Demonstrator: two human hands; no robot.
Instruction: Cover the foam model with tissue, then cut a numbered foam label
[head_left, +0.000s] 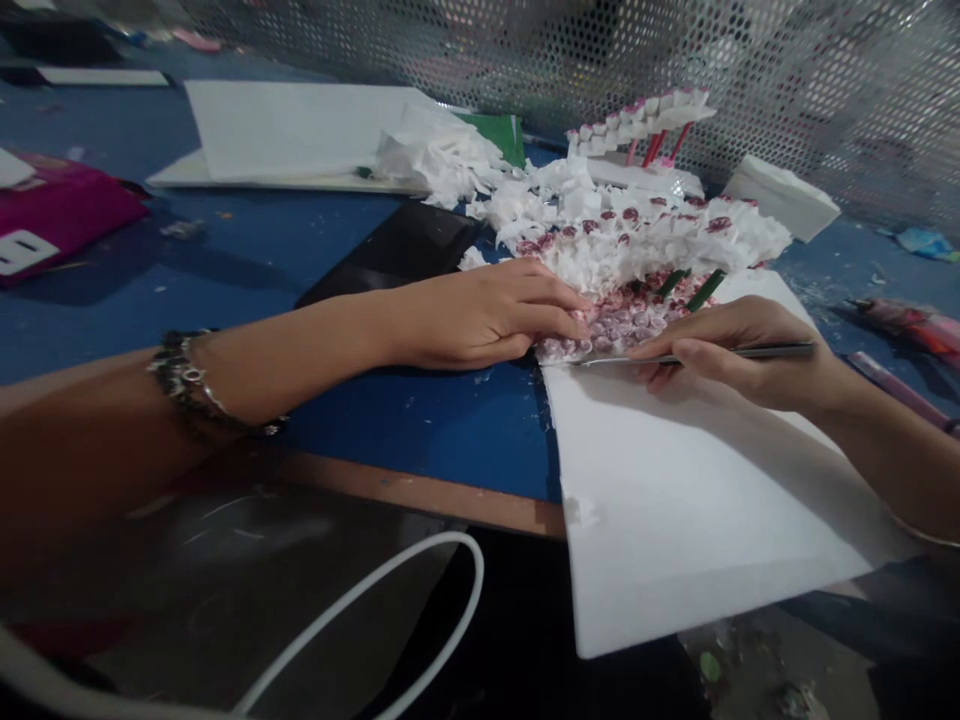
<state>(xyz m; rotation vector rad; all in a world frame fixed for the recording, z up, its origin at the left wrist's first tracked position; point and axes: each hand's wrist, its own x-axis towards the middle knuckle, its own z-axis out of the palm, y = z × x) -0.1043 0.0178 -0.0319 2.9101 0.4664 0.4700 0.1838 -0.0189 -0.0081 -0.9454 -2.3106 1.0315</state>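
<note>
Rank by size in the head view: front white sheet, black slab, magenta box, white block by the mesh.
1. White sheet.
2. Black slab and magenta box: alike, box cut off at the edge.
3. White block, though farthest away.

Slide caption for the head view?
Left hand rests on pink paper rolls on a white board; right hand holds a thin metal tool at their edge.

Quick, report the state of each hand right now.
Left hand: open, fingers flat on the pink paper florets.
Right hand: closed, holding a thin metal tool.
</note>
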